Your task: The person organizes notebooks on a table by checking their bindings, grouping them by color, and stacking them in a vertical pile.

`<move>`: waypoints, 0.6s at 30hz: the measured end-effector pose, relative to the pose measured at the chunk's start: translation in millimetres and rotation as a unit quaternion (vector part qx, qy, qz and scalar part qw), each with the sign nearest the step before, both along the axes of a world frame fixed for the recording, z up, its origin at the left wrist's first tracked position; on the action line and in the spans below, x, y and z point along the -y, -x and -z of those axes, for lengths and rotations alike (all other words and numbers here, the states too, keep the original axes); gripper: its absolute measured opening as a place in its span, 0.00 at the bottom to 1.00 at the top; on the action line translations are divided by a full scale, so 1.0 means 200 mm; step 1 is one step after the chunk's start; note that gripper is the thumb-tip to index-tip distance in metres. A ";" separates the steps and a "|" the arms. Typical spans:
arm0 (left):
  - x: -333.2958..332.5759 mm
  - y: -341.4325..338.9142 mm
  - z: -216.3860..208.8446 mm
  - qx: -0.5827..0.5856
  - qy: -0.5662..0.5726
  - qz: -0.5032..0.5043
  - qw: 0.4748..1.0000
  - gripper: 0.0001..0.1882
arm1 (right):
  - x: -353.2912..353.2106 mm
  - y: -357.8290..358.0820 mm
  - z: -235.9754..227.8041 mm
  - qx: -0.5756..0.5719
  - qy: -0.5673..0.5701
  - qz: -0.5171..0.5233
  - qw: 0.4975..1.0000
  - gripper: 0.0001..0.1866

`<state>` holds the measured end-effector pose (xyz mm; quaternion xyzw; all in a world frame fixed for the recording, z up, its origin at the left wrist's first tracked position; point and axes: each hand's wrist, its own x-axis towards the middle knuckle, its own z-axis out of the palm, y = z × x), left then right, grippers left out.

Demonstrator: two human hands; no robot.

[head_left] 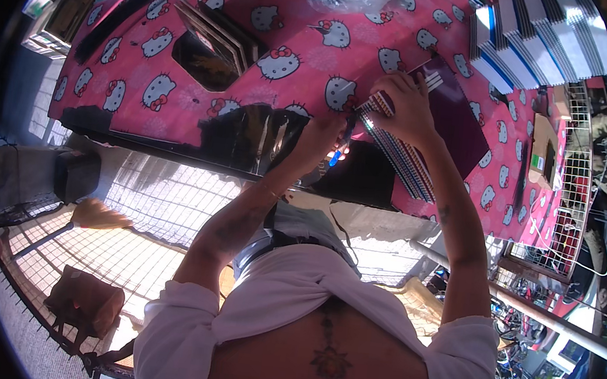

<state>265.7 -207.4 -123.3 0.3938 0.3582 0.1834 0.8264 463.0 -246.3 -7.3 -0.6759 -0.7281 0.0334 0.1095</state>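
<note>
Notebooks with striped edges and spiral bindings (403, 159) lie fanned in a loose stack at the near edge of the tabletop (209, 31), which is covered in a pink cartoon-cat cloth, and a dark maroon cover (456, 113) sits on top of them. The right hand (404, 108) presses down flat on the upper end of the stack, fingers spread over the bindings, while the left hand (320, 136) is curled narrow around a small blue object, perhaps a pen (335, 157), just beside the stack's near corner. Since the stack overhangs toward the edge and slants, it could slide off and scatter onto the mesh floor (169, 205) below if the pressing hand lifts or shifts. Glare and deep shadow on the near edge make the corner hard to judge. Farther back, a taller pile of striped books (541, 37) stands well apart, with dark flat covers (211, 50) to the left.
</note>
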 end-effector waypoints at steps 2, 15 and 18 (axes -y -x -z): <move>0.03 0.00 -0.05 -0.124 -0.554 -0.041 0.823 0.15 | 0.01 -0.02 0.01 0.000 -0.002 0.000 1.000 0.23; -0.02 0.00 -0.11 -0.038 0.011 -0.003 0.999 0.12 | 0.01 -0.01 0.00 -0.005 0.005 0.009 1.000 0.23; -0.04 0.04 0.00 -0.091 -0.174 0.022 0.980 0.16 | 0.00 0.00 0.00 -0.006 -0.009 -0.001 1.000 0.23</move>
